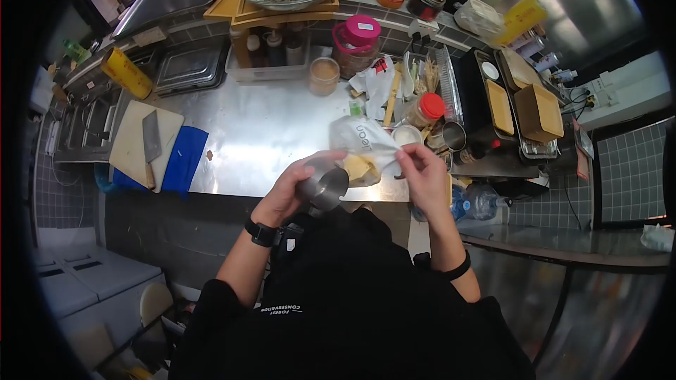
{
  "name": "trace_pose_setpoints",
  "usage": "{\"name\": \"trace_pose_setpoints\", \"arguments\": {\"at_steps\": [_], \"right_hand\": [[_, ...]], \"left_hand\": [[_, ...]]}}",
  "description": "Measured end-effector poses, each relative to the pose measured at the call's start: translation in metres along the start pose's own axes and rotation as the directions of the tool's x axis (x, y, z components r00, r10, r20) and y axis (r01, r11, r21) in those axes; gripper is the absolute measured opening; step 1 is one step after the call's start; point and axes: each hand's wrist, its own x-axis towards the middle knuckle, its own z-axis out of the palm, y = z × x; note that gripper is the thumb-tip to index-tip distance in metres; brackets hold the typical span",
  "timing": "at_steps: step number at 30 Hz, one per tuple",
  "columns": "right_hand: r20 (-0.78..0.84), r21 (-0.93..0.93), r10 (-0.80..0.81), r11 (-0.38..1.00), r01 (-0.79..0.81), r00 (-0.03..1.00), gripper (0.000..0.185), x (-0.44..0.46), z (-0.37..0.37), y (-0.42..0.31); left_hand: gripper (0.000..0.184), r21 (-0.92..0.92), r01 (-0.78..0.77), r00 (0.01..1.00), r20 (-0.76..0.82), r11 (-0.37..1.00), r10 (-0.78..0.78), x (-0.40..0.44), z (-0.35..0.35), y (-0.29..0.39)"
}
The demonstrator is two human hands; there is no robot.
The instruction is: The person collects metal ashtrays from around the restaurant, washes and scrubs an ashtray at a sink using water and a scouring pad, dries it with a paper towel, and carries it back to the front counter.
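My left hand is wrapped round a small stainless steel cup, tilted so that its open mouth faces me. A white plastic bag with dark print lies at the table's front edge, just beyond the cup. Something pale yellow shows at the bag's near end; its kind I cannot make out. Thumb and fingers of my right hand pinch the bag's right side. The left fingertips are close to the bag, and whether they touch it is unclear.
A cleaver lies on a white cutting board over a blue cloth at the left. To the right stand a red-lidded jar and a metal ladle. A pink-lidded jug and a glass jar stand behind.
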Motion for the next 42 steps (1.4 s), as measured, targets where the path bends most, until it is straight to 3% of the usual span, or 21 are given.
{"name": "trace_pose_setpoints", "arguments": {"at_steps": [2,4,6,8,9,12,13,14,15,16,18,19,23,25,29,31,34,36,38,40,42], "right_hand": [[-0.036,0.103,0.001,0.995,0.003,0.999,0.015,0.001,-0.003,0.002],[-0.129,0.493,0.093,0.87,-0.017,0.987,0.016,0.001,-0.007,0.0],[-0.099,0.469,0.073,0.883,-0.018,0.992,0.02,-0.001,-0.011,0.004],[-0.193,0.322,-0.094,0.934,0.154,0.977,0.027,-0.003,-0.005,0.002],[-0.192,0.321,-0.095,0.934,0.154,0.977,0.027,-0.003,0.004,-0.001],[-0.36,-0.093,-0.344,0.938,0.334,0.867,0.031,-0.008,0.018,-0.004],[-0.124,-0.145,-0.191,0.974,0.173,0.974,0.03,-0.01,0.01,-0.002],[0.108,-0.232,0.001,0.972,0.025,0.994,0.029,-0.011,0.006,0.0],[0.017,-0.086,-0.048,0.995,0.05,0.999,0.02,-0.011,0.009,0.007],[0.02,-0.088,-0.05,0.995,0.051,0.999,0.02,-0.009,0.005,0.007],[-0.023,0.122,0.05,0.991,-0.047,0.998,0.02,-0.005,-0.012,0.009],[-0.012,0.143,0.067,0.988,-0.064,0.998,0.017,-0.005,-0.019,0.006],[-0.053,0.176,0.095,0.981,-0.084,0.994,0.017,-0.006,-0.025,0.003],[-0.072,0.055,0.089,0.995,-0.085,0.993,0.016,-0.007,-0.026,0.005],[-0.118,0.028,0.006,1.0,-0.003,0.993,0.018,-0.01,-0.037,0.014],[-0.335,0.087,0.056,0.996,-0.029,0.941,0.02,-0.008,-0.045,0.023],[-0.352,0.193,-0.005,0.978,0.078,0.936,0.023,-0.007,-0.036,0.017],[-0.314,0.213,0.024,0.976,0.046,0.949,0.025,-0.012,-0.036,0.02],[-0.281,0.367,0.17,0.929,-0.058,0.945,0.034,-0.013,-0.041,0.022],[-0.514,0.369,0.021,0.908,0.2,0.857,0.039,-0.022,-0.055,-0.019],[-0.716,0.226,-0.188,0.849,0.477,0.673,0.042,-0.046,-0.09,-0.047]], "left_hand": [[0.077,-0.017,-0.004,1.0,-0.008,1.0,0.003,-0.002,-0.005,-0.006],[0.076,-0.071,-0.004,0.999,-0.05,0.997,0.0,-0.005,-0.009,-0.01],[0.076,-0.047,-0.01,0.999,-0.053,0.999,0.007,-0.007,-0.006,-0.012],[0.076,-0.023,-0.021,0.998,-0.056,1.0,0.02,-0.006,-0.006,-0.013],[0.071,0.055,-0.023,1.0,0.009,0.998,0.023,-0.006,-0.009,-0.015],[0.065,0.183,-0.081,0.992,0.107,0.98,0.062,-0.006,-0.002,-0.015],[0.064,0.23,-0.133,0.985,0.143,0.964,0.102,-0.005,0.002,-0.015],[0.064,0.229,-0.13,0.984,0.147,0.965,0.098,-0.004,0.001,-0.015],[0.064,0.221,-0.124,0.984,0.153,0.967,0.091,-0.003,0.0,-0.016],[0.064,0.212,-0.119,0.984,0.155,0.97,0.086,-0.003,-0.001,-0.015],[0.065,0.134,-0.051,0.991,0.126,0.99,0.034,-0.008,-0.003,-0.012],[0.065,0.057,0.018,0.994,0.107,0.998,-0.024,-0.01,-0.003,-0.011],[0.065,0.058,0.008,0.993,0.119,0.998,-0.015,-0.007,-0.002,-0.02],[0.064,0.031,0.0,0.995,0.098,1.0,-0.003,-0.005,-0.002,-0.021],[0.061,0.025,-0.003,0.997,0.081,1.0,0.001,-0.004,-0.003,-0.026],[0.067,0.02,0.013,0.999,-0.048,1.0,-0.012,-0.003,-0.002,-0.026],[0.066,0.019,-0.03,0.995,-0.1,0.999,0.031,-0.002,-0.008,-0.023],[0.064,0.031,-0.022,0.996,-0.085,0.999,0.025,0.0,-0.011,-0.023],[0.063,0.044,-0.024,0.996,-0.079,0.999,0.028,0.008,-0.015,-0.022],[0.059,0.031,0.004,0.996,-0.089,1.0,-0.002,0.022,-0.017,-0.026],[0.056,0.017,0.003,0.994,-0.109,1.0,-0.001,0.046,-0.02,-0.028]]}}
